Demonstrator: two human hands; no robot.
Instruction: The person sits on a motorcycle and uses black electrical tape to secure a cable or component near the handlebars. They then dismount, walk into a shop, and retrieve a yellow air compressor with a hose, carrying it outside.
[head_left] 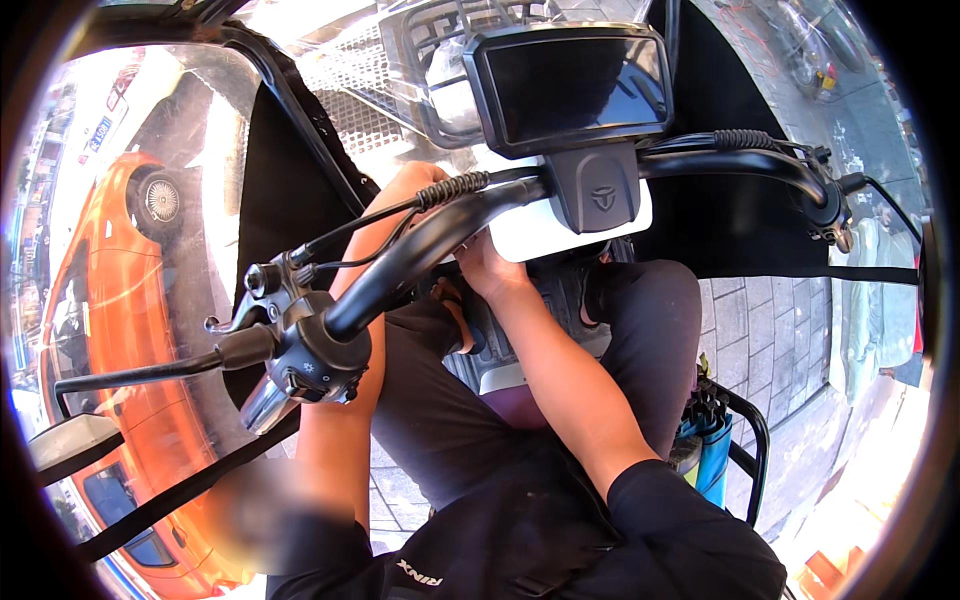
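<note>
**Two Hands Below a Handlebar**

Room is tight at left, where the left hand (415, 182) reaches beyond the curved handlebar (430, 240). At centre, the right hand (488, 265) sits just beside the lower left edge of a white panel (525, 238). The handlebar, nearest to both hands, crosses above them and hides most of their fingers; whether these are spread or pinching anything cannot be told.

At left, a mirror (75, 440) juts outward and a switch housing (322, 360) overhangs the left forearm. A coiled cable sleeve (453, 190) runs along the bar, a dark screen (575, 88) stands over the panel, and the person's right knee (660, 295) rises beside the right forearm.

An orange vehicle (130, 290) stands outside at left; a dark footboard (562, 295) lies below centre, and grey paving (765, 335) stretches right.
</note>
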